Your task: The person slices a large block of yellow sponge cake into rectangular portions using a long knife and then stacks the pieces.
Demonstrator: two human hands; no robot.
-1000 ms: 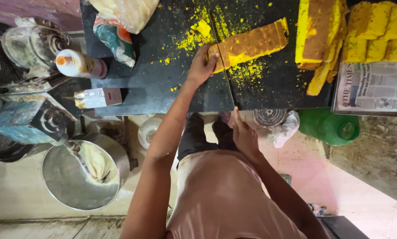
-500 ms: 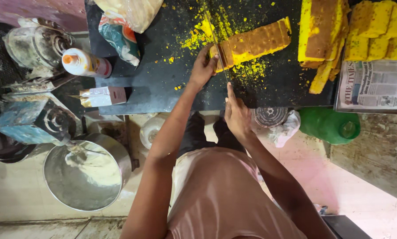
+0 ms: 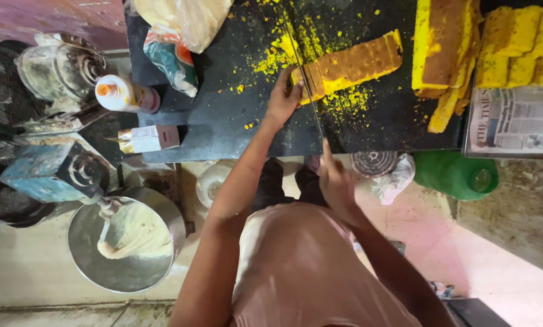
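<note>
1. The fingers of the left hand [image 3: 282,100] are curled and pressed on the left end of a long yellow cake slab [image 3: 350,63], pinning it to the dark counter [image 3: 223,121].
2. The fingers of the right hand [image 3: 335,178] are wrapped tight round the handle of a long knife [image 3: 305,79]; this hand sits nearer than the counter's near edge, over the floor.
3. The blade runs from that hand across the counter, its edge meeting the slab just right of the left fingers.
4. The left arm reaches out almost straight, up and to the right; the right arm is bent, with the forearm angled up and to the left.
5. Yellow crumbs [image 3: 283,54] lie scattered around the slab.
6. To the right stand stacked cake blocks [image 3: 447,48], with a folded newspaper [image 3: 514,121] near them.
7. To the left are a tied bag [image 3: 171,60], a white bottle [image 3: 123,94] and a small carton [image 3: 147,138].
8. On the floor to the left stands a steel bowl [image 3: 83,248] holding pale batter.
</note>
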